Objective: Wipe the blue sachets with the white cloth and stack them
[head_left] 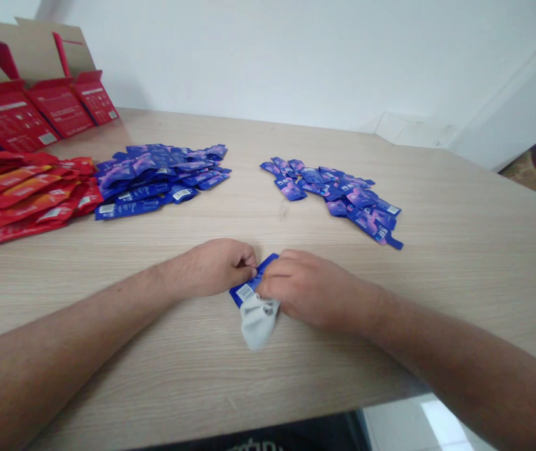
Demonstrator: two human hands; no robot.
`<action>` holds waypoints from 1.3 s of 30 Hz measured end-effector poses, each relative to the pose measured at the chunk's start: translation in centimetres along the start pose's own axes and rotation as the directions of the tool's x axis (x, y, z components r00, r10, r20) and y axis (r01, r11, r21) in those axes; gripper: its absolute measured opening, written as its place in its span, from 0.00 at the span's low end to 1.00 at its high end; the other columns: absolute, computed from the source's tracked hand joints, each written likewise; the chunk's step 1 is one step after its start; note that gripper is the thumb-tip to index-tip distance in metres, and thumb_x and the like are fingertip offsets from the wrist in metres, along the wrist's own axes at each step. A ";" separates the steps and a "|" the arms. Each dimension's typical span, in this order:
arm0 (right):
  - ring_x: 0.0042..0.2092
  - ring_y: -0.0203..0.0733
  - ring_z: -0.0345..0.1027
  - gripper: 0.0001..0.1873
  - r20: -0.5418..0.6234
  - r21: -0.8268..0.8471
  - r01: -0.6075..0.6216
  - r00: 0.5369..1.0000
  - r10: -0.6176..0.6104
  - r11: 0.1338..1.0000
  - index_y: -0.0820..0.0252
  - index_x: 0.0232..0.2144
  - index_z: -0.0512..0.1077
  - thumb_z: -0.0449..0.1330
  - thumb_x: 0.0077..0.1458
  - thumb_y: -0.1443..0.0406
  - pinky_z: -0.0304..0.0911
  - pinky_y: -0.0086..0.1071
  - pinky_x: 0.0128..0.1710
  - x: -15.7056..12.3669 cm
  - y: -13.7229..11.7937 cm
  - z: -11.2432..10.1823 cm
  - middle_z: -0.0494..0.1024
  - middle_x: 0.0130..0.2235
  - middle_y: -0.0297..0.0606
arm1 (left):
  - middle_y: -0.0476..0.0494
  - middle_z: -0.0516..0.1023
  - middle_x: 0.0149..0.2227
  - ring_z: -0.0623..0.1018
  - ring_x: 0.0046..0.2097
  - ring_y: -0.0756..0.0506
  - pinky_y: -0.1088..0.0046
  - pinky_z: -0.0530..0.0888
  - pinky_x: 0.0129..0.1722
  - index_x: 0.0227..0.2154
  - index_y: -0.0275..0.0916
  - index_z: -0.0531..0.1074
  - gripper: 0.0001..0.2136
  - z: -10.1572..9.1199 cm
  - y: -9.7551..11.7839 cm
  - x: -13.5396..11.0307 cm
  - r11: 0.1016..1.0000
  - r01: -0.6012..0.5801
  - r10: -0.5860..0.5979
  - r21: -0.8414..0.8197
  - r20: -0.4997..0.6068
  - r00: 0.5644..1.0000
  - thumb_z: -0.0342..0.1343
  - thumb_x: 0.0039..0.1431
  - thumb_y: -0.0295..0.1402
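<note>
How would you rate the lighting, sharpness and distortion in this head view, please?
In the head view, light is soft and even, with faint shadows under the left hand and right hand; the packet they pinch is fairly sharp; the table looks stretched by wide-angle distortion; the top corners darken.

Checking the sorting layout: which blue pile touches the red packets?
The left blue pile, the wider, stacked one, has its left edge against the red packets. The right blue pile lies alone as a loose strip.
</note>
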State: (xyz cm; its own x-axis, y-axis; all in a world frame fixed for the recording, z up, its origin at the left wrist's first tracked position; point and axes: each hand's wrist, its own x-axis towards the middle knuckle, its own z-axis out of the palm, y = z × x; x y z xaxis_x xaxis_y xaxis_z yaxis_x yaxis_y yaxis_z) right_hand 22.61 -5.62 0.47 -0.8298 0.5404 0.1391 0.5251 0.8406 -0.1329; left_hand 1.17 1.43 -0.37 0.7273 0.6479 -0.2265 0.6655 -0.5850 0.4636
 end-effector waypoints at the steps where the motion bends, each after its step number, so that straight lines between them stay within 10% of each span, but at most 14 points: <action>1: 0.46 0.43 0.66 0.06 0.031 0.008 0.029 0.999 -0.029 1.000 0.58 0.39 0.73 0.56 0.62 0.70 0.59 0.37 0.49 -0.1 -0.1 -0.1 0.77 0.41 0.38 | 0.53 0.77 0.27 0.73 0.30 0.50 0.75 0.62 0.28 0.32 0.43 0.75 0.11 0.0 0.0 0.0 1.000 -0.002 0.002 -0.005 0.004 1.000 0.48 0.59 0.37; 7: 0.45 0.44 0.67 0.06 -0.056 -0.017 -0.194 0.980 0.192 0.981 0.61 0.39 0.72 0.55 0.61 0.71 0.59 0.39 0.49 -0.2 1.2 -0.2 0.76 0.41 0.41 | 0.53 0.76 0.26 0.72 0.28 0.50 0.75 0.60 0.27 0.31 0.42 0.74 0.10 0.0 0.2 0.0 0.999 0.035 -0.034 0.026 -0.019 0.999 0.48 0.58 0.36; 13: 0.45 0.43 0.66 0.05 0.054 0.027 0.033 0.998 -0.034 0.999 0.58 0.37 0.73 0.58 0.60 0.70 0.59 0.37 0.49 -0.2 0.2 -0.1 0.77 0.40 0.36 | 0.53 0.77 0.28 0.73 0.30 0.50 0.75 0.62 0.28 0.32 0.43 0.74 0.10 0.1 -0.2 0.0 1.000 -0.004 0.004 -0.007 0.008 1.000 0.48 0.59 0.37; 19: 0.45 0.44 0.66 0.06 -0.055 -0.013 -0.191 0.980 0.190 0.982 0.61 0.39 0.72 0.57 0.60 0.71 0.59 0.38 0.49 -0.2 1.1 -0.3 0.76 0.40 0.41 | 0.53 0.77 0.26 0.72 0.29 0.51 0.75 0.60 0.27 0.32 0.43 0.75 0.10 0.0 0.2 -0.1 0.999 0.034 -0.034 0.024 -0.018 0.999 0.48 0.58 0.36; 25: 0.45 0.44 0.67 0.05 0.043 0.013 0.007 0.999 -0.008 1.000 0.59 0.38 0.73 0.56 0.61 0.69 0.59 0.37 0.49 -0.2 0.2 -0.1 0.77 0.40 0.39 | 0.53 0.77 0.27 0.73 0.29 0.50 0.75 0.62 0.28 0.32 0.43 0.75 0.10 0.1 0.1 0.0 1.000 0.015 -0.015 0.004 0.007 1.000 0.49 0.59 0.38; 31: 0.45 0.44 0.67 0.06 -0.059 -0.008 -0.208 0.977 0.207 0.978 0.61 0.39 0.71 0.56 0.60 0.70 0.59 0.38 0.49 -0.1 1.2 -0.1 0.76 0.40 0.41 | 0.54 0.77 0.26 0.72 0.28 0.51 0.75 0.61 0.27 0.32 0.43 0.74 0.09 0.1 0.2 0.0 0.999 0.036 -0.036 0.020 -0.030 0.999 0.49 0.57 0.36; 36: 0.46 0.43 0.66 0.06 0.043 0.028 0.007 0.999 -0.008 1.000 0.59 0.39 0.72 0.56 0.61 0.70 0.59 0.37 0.49 -0.2 0.0 -0.2 0.77 0.41 0.38 | 0.53 0.77 0.27 0.73 0.29 0.50 0.75 0.61 0.28 0.32 0.43 0.74 0.10 0.0 -0.1 0.0 1.000 0.009 -0.009 0.002 -0.001 1.000 0.49 0.59 0.37; 39: 0.44 0.43 0.67 0.05 0.044 0.020 -0.077 0.996 0.077 0.997 0.59 0.38 0.72 0.56 0.60 0.71 0.60 0.37 0.48 -0.5 0.8 -0.4 0.76 0.40 0.39 | 0.54 0.77 0.26 0.73 0.28 0.51 0.75 0.61 0.27 0.32 0.43 0.74 0.09 0.0 0.1 0.0 1.000 0.018 -0.018 0.007 -0.016 1.000 0.49 0.58 0.37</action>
State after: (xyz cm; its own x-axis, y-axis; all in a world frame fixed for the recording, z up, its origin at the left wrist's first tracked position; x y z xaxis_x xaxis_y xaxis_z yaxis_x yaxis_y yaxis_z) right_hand 23.52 -5.25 0.72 -0.7946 0.6010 0.0856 0.5840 0.7953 -0.1628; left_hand 1.21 1.37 -0.35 0.7122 0.6663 -0.2209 0.6798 -0.5762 0.4537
